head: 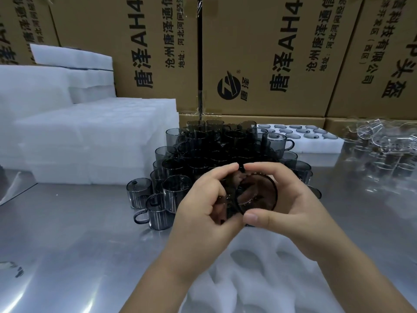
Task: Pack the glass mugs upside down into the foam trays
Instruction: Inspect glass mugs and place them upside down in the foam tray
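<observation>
Head view: a smoky glass mug (pixel 255 193) is held in both hands. The left hand (pixel 203 204) curls its fingers round the mug's side, and the right hand (pixel 293 211) pinches its rim between thumb and forefinger. The mug hangs above the foam tray (pixel 259 279) at the tabletop's (pixel 79 233) near edge, in front of the mug pile (pixel 214 141).

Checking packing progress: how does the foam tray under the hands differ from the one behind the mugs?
The near foam tray has bare white pockets; the far foam tray holds a grey mug base in every visible pocket. The near one lies nearest the camera, the far one behind the mug pile. Both are white foam with round pockets.
</observation>
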